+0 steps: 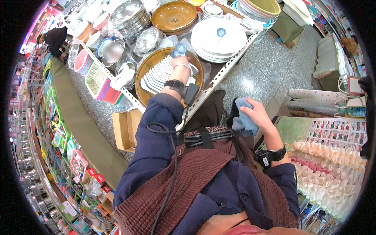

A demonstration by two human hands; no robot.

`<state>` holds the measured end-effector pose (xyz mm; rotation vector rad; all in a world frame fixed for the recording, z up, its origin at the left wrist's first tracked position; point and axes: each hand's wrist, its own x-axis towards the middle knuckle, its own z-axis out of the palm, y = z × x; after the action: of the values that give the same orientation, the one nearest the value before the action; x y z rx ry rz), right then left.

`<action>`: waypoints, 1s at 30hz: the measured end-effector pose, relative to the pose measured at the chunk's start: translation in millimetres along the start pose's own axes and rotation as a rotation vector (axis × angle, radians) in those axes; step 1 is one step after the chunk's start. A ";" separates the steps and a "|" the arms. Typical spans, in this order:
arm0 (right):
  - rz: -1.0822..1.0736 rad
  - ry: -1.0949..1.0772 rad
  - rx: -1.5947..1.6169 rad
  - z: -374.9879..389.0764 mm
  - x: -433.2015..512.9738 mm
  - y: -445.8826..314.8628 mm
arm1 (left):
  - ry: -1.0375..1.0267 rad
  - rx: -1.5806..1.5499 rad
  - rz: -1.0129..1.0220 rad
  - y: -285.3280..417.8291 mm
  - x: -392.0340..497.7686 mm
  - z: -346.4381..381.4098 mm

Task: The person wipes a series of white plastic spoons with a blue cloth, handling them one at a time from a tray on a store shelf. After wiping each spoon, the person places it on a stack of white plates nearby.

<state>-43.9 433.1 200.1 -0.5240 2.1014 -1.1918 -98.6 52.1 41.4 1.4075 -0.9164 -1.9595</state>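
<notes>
My left hand (181, 62) is over a large brown bowl (140, 69), its fingers closed on blue-patterned ceramic pieces (179, 49) that look like spoon heads. The fingers hide their lower parts. White ceramic spoons (155, 73) lie in an overlapping row inside the bowl, left of my wrist. My right hand (258, 114) grips a crumpled blue cloth (245, 117) in front of my body, apart from the rack. A stack of white plates (202, 38) stands just beyond the bowl to the right; the top plate bears a blue flower.
A perforated white metal edge (217, 77) borders the display rack. Metal bowls (129, 17) and another brown bowl (174, 16) stand farther back. Plastic baskets (100, 79) and a cardboard box (124, 129) are on the left. Rolled sheets (314, 98) lie at right. A cable (173, 158) hangs along my left arm.
</notes>
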 end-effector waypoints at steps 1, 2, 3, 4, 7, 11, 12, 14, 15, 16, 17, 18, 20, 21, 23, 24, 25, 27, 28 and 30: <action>-0.002 -0.007 0.020 -3.1 -2.0 2.4 | 0.025 -0.050 -0.052 -0.9 0.7 3.4; 0.024 0.002 0.006 -4.8 -2.6 5.0 | 0.057 -0.106 -0.117 0.2 -0.3 6.3; 0.041 -0.001 0.000 -5.5 -2.5 7.6 | 0.089 -0.160 -0.203 2.7 -2.7 8.4; 0.100 -0.003 0.003 -5.7 -2.9 10.3 | 0.093 -0.112 -0.179 5.8 -6.8 9.0; 0.034 0.011 0.027 -5.5 -4.1 16.4 | 0.099 0.041 -0.171 13.5 -24.8 7.7; 0.033 -0.005 0.017 -6.1 -4.4 19.0 | 0.274 0.210 -0.056 16.4 -39.4 10.2; 0.043 -0.016 0.017 -5.5 -4.6 19.2 | 0.310 0.301 -0.017 14.8 -39.5 10.7; 0.047 -0.015 0.034 -4.0 -4.6 19.7 | 0.367 0.509 0.074 9.6 -34.8 11.2; 0.041 -0.001 0.051 -2.1 -4.6 20.3 | 0.344 0.463 0.036 6.8 -30.3 11.1; 0.034 -0.009 0.078 -1.1 -4.2 21.0 | 0.329 0.427 0.006 4.3 -24.8 10.9; 0.033 0.007 0.062 -0.1 -3.9 21.9 | 0.314 0.392 -0.023 2.2 -19.1 10.1; 0.032 0.001 0.056 0.5 -3.5 22.8 | 0.299 0.375 -0.038 0.6 -13.7 9.1; 0.037 -0.013 0.053 1.2 -3.3 25.1 | 0.256 0.348 -0.093 -0.2 -7.2 5.4; 0.042 -0.021 0.056 1.0 -3.3 26.2 | 0.290 0.382 -0.022 1.0 -6.9 3.0; 0.046 -0.032 0.043 0.5 -4.4 28.5 | 0.305 0.466 0.033 6.9 -12.9 1.0; 0.043 -0.029 0.028 -0.3 -4.4 29.6 | 0.383 0.664 0.289 6.9 -22.1 1.9; 0.036 -0.018 -0.013 -1.2 -4.4 30.7 | 0.391 0.639 0.490 9.8 -31.4 3.6; 0.056 -0.009 0.056 -0.5 -2.7 33.4 | 0.180 0.560 0.759 22.5 -47.7 10.8; 0.061 -0.018 0.083 -0.6 -2.1 34.9 | 0.071 0.557 0.813 28.6 -55.2 19.6; 0.074 -0.003 0.063 0.2 0.1 38.5 | -0.099 0.630 0.877 41.2 -64.6 39.9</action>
<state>-44.6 452.4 166.8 -0.4155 2.0556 -1.2091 -115.5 84.2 119.8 0.9115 -1.9073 -1.1084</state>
